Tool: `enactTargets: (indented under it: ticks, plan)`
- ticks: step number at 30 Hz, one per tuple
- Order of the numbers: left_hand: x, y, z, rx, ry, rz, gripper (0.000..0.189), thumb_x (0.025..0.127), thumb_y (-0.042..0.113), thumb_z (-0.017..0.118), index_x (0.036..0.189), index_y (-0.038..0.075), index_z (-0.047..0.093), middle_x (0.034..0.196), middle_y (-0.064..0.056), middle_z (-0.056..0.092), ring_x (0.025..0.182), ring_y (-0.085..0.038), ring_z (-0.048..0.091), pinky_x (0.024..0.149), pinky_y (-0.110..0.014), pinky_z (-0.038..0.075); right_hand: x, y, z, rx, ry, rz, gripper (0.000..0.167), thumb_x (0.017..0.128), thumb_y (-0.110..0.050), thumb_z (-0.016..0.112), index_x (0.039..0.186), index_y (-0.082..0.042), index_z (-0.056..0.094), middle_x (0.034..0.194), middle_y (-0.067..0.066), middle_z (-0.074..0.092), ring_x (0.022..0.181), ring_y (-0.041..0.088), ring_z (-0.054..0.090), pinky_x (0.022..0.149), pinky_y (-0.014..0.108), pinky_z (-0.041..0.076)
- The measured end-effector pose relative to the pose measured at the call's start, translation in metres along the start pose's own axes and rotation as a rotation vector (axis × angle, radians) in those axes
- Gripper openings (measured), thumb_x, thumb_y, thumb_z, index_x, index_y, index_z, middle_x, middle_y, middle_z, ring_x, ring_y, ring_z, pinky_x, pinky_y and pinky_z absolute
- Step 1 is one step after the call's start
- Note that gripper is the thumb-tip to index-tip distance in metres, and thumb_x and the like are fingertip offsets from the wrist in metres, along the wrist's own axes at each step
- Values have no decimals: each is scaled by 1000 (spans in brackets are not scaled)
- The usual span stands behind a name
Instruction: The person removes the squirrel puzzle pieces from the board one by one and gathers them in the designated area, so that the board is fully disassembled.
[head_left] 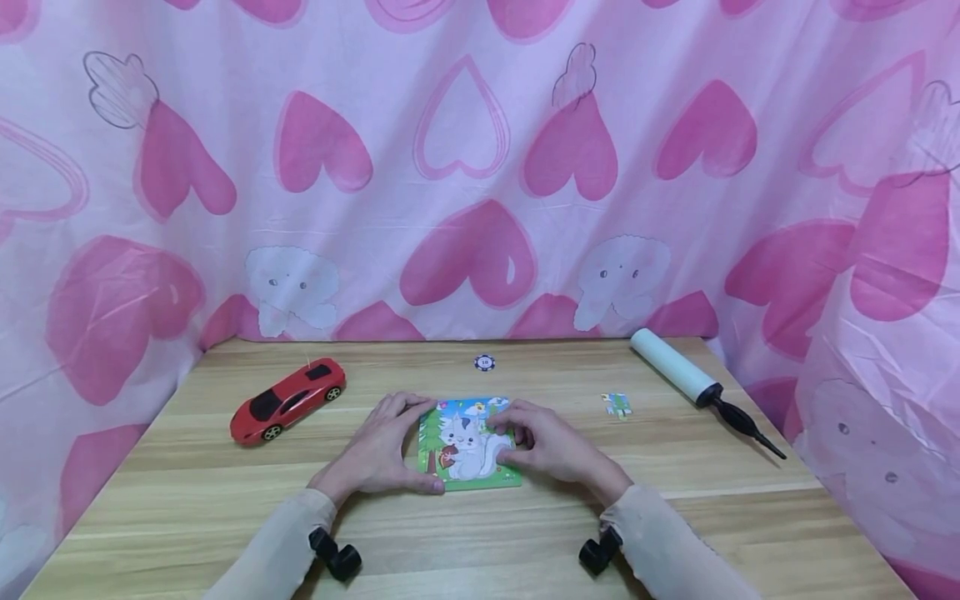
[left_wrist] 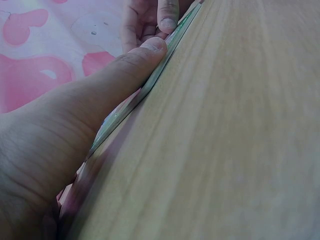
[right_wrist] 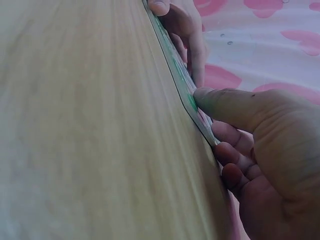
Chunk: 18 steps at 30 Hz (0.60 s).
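A square jigsaw puzzle [head_left: 468, 446] with a grey squirrel on a green and blue background lies on the table in front of me. My left hand [head_left: 378, 450] is spread along its left side, the thumb reaching to the near-left corner. In the left wrist view that thumb [left_wrist: 122, 75] lies fairly straight against the near edge. My right hand [head_left: 551, 442] reaches over the right side, thumb and index finger apart on the picture. The right wrist view has its other fingers [right_wrist: 235, 165] curled beside the board; whether a piece is between them is hidden.
Right of the puzzle lies a small connected cluster of loose puzzle pieces [head_left: 618, 405]. Behind it is a blue and white poker chip [head_left: 484, 362]. A red toy car [head_left: 288, 402] stands at left, a balloon pump [head_left: 705, 392] at right. A pink heart-print curtain [head_left: 465, 167] hangs behind.
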<state>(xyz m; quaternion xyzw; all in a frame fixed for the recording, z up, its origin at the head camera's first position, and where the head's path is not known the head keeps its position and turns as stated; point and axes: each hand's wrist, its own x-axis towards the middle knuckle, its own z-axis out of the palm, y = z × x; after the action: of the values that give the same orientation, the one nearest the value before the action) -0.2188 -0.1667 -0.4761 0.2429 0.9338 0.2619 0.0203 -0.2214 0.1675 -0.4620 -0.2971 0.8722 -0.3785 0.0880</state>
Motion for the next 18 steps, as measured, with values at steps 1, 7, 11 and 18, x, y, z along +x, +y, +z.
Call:
enactTargets:
  ticks: [1, 7, 11, 18]
  plan:
    - [0, 0, 0, -2, 1, 0, 135, 64, 93, 85, 171, 20, 46, 165, -3, 46, 154, -29, 39, 132, -64, 32, 0, 0, 0, -5, -2, 3, 48, 102, -26, 85, 148, -24, 72, 115, -6, 63, 98, 15, 58, 82, 27, 55]
    - [-1, 0, -1, -9, 5, 7, 135, 65, 93, 85, 171, 20, 46, 165, -4, 46, 154, -29, 40, 132, -65, 32, 1, -3, -3, -44, -34, 44, 58, 104, -30, 83, 158, -24, 64, 124, -4, 56, 104, 15, 55, 85, 28, 55]
    - [-1, 0, -1, -11, 6, 10, 134, 65, 92, 85, 171, 19, 46, 165, -3, 46, 154, -29, 40, 132, -65, 31, 2, -4, -5, -56, -59, 52, 56, 105, -29, 81, 158, -24, 63, 130, -4, 55, 106, 15, 55, 89, 28, 54]
    - [-1, 0, -1, -17, 11, 15, 135, 64, 92, 86, 170, 19, 47, 165, -3, 47, 154, -29, 40, 132, -65, 31, 4, -8, -6, -61, -91, 63, 51, 107, -26, 78, 156, -25, 66, 132, -6, 55, 106, 15, 56, 89, 28, 55]
